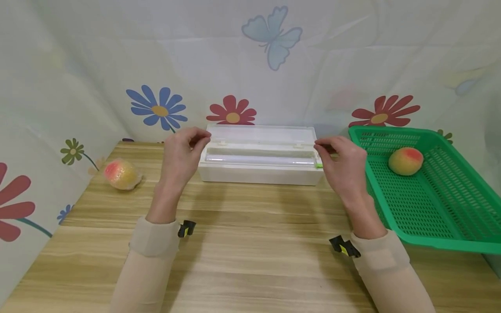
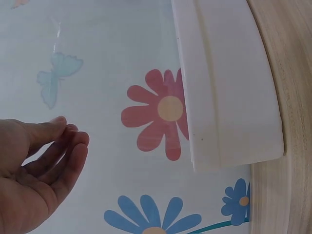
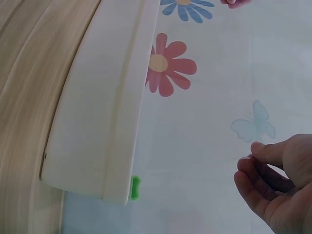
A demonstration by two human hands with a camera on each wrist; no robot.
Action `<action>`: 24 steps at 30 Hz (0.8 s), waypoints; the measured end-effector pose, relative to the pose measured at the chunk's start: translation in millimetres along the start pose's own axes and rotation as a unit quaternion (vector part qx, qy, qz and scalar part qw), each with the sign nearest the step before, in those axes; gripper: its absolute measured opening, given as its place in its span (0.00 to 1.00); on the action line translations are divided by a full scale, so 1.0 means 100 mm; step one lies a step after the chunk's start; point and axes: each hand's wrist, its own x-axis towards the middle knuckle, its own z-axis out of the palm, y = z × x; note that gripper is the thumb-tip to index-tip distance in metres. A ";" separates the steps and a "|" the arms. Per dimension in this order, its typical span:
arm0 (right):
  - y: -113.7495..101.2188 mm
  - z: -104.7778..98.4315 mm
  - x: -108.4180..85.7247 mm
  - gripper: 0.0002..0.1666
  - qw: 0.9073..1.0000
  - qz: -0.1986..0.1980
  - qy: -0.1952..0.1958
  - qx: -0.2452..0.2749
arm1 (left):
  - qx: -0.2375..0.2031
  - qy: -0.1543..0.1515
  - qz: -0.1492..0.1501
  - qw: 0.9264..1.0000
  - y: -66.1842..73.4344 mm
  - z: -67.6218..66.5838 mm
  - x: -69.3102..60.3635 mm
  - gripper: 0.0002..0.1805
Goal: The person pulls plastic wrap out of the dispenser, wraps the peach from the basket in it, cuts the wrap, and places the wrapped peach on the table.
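A white cling film dispenser (image 1: 260,175) stands at the back of the table, its clear lid (image 1: 260,132) raised. A green slider (image 3: 135,188) shows at its right end. My left hand (image 1: 180,156) and right hand (image 1: 344,163) are held up at the dispenser's two ends, thumb and fingertips pinched together. Between them stretches a thin, see-through sheet of cling film, hard to make out except for a faint sheen in the left wrist view. Both hands are above the box and apart from it in the wrist views.
On the left of the table lies a peach (image 1: 122,174) with a shiny, film-like wrapping. To the right, a green plastic basket (image 1: 391,213) holds another peach (image 1: 406,161). Behind the wooden table (image 1: 250,243) hangs a flower-printed cloth (image 1: 195,52).
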 end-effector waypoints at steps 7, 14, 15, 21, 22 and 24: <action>-0.06 -0.05 0.00 0.06 1.000 0.003 0.002 -0.001 | -0.001 0.008 0.003 1.000 0.04 -0.03 -0.02 0.06; -0.10 -0.10 0.00 0.07 1.000 0.003 0.000 -0.006 | -0.006 0.011 0.004 1.000 0.08 -0.06 -0.03 0.06; -0.11 -0.11 0.00 0.06 1.000 0.002 0.000 -0.007 | -0.005 0.012 0.005 1.000 0.08 -0.07 -0.03 0.06; -0.15 -0.16 0.01 0.06 1.000 -0.001 -0.002 -0.008 | 0.002 0.016 0.008 1.000 0.11 -0.09 -0.03 0.06; -0.16 -0.17 0.01 0.06 1.000 -0.002 -0.003 -0.008 | 0.003 0.016 0.009 1.000 0.11 -0.10 -0.03 0.06; -0.17 -0.19 0.01 0.06 1.000 -0.003 -0.004 -0.010 | 0.006 0.017 0.010 1.000 0.13 -0.11 -0.03 0.06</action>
